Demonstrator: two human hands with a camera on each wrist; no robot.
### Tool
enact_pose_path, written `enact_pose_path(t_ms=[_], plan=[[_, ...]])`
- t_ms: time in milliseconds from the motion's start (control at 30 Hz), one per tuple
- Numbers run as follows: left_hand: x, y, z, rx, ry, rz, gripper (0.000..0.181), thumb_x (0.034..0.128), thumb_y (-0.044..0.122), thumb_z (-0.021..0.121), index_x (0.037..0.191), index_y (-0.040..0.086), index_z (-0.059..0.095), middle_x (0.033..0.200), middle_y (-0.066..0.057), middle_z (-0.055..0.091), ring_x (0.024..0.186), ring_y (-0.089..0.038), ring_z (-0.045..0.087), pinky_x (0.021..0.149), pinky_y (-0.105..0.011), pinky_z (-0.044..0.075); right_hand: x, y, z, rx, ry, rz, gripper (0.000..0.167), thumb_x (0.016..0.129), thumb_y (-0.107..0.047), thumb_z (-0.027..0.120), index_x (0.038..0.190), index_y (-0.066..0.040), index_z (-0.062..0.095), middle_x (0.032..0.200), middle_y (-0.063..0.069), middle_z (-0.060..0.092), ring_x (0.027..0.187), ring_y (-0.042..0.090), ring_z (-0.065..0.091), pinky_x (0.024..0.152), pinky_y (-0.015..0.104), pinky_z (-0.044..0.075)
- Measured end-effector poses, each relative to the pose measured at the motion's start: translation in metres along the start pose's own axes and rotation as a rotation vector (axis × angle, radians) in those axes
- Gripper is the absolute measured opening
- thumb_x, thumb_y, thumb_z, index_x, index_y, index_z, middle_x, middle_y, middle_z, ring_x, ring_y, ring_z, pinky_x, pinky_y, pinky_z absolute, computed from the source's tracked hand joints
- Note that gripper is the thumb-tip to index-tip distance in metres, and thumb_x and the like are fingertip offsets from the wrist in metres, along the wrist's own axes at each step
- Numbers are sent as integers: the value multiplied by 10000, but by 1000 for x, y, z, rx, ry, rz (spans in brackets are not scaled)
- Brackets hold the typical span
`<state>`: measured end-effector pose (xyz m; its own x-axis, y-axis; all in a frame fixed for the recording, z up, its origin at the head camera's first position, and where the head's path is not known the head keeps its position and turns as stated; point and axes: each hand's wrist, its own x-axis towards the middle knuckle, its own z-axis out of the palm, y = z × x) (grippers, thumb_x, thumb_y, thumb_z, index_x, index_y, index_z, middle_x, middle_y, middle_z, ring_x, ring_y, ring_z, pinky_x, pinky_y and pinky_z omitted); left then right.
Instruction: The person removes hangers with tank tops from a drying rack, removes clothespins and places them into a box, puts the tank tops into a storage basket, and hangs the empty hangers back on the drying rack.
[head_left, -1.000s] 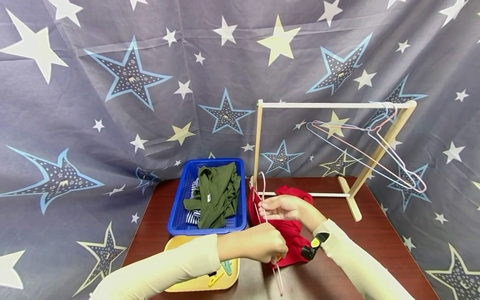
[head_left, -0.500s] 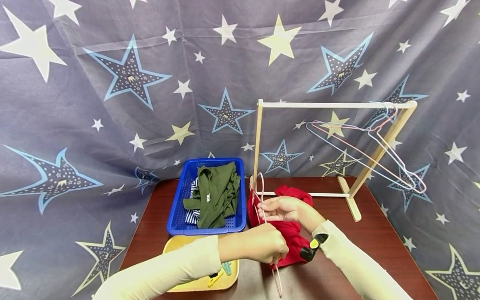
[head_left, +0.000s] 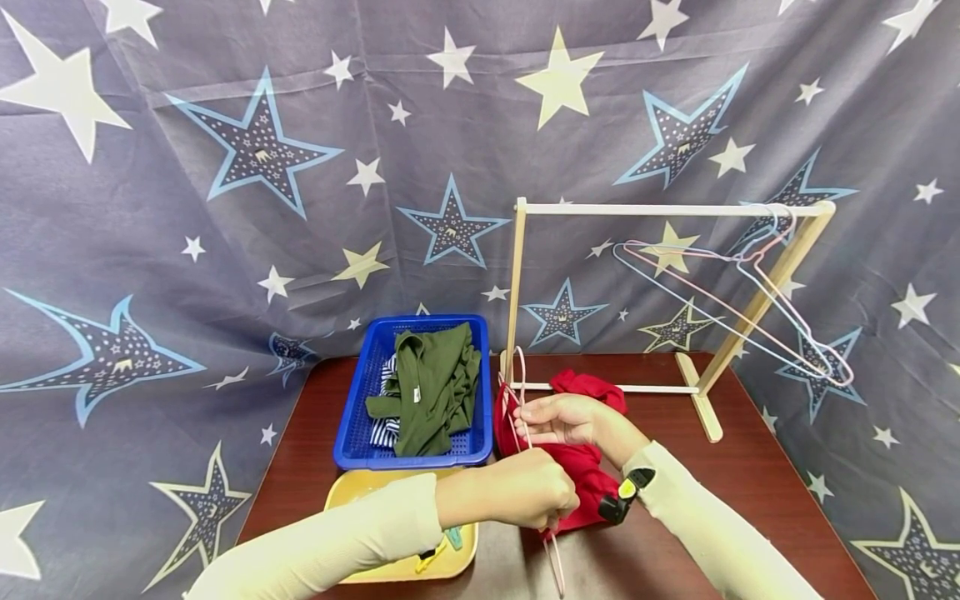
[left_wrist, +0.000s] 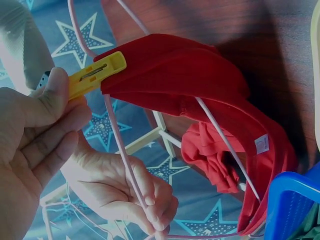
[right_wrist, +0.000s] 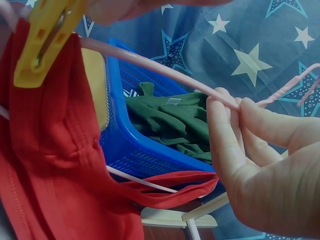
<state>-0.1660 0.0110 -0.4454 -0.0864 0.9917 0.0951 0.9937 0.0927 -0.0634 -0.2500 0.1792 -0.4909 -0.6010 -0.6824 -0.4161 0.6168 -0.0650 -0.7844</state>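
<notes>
My left hand (head_left: pixel 525 490) pinches a yellow clothespin (left_wrist: pixel 97 76), seen close up in the left wrist view. The pin's jaws sit over a red garment's (left_wrist: pixel 180 70) edge and the arm of a pink hanger (right_wrist: pixel 160 71). Between thumb and fingers, my right hand (head_left: pixel 568 418) pinches the hanger near its hook. The red garment hangs along the hanger, with a small white tag (left_wrist: pixel 261 144) inside it. Part of the garment is hidden behind both hands in the head view.
A blue basket (head_left: pixel 352 433) holds a green garment (head_left: pixel 442 392) and a striped one. In front stands a yellow tray (head_left: pixel 457 567) with clothespins, partly behind the left sleeve. At the right, a wooden rack (head_left: pixel 667 211) carries pink and blue hangers (head_left: pixel 675 287).
Both hands keep their holds. The hanger's hook has tipped slightly to the left, and the yellow clothespin, visible under the left hand earlier, is hidden in the head view now.
</notes>
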Motion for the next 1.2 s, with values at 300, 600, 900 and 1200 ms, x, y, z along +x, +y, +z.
enact_pose_path(t_ms=[300,600,900,1200], plan=[[-3,0,-4,2,41,11,186,750,222,855,703,273,682,712,191,668,656,50,617,556,-97,421,1,0,-1,-13,16,-9,418,1065,50,350,972,-123,720,902,-2,749,857,92,721,848,233,611],[-3,-1,0,-15,68,32,208,752,169,829,692,279,663,713,197,655,659,48,621,549,-100,409,2,0,1,-72,64,-38,350,1052,60,388,975,-89,695,865,-10,735,834,83,708,847,233,608],[-2,2,-6,-71,77,35,210,738,123,829,712,271,683,728,192,668,685,67,623,580,-71,408,4,4,-3,-139,169,-71,234,1035,56,447,1012,-40,659,846,0,717,806,96,698,802,239,607],[-4,-4,-6,-68,95,-9,126,796,205,837,808,254,721,781,178,693,761,44,674,636,-89,482,2,6,-8,-145,161,-83,222,1039,58,431,1050,-19,639,837,-13,713,814,82,705,784,223,611]])
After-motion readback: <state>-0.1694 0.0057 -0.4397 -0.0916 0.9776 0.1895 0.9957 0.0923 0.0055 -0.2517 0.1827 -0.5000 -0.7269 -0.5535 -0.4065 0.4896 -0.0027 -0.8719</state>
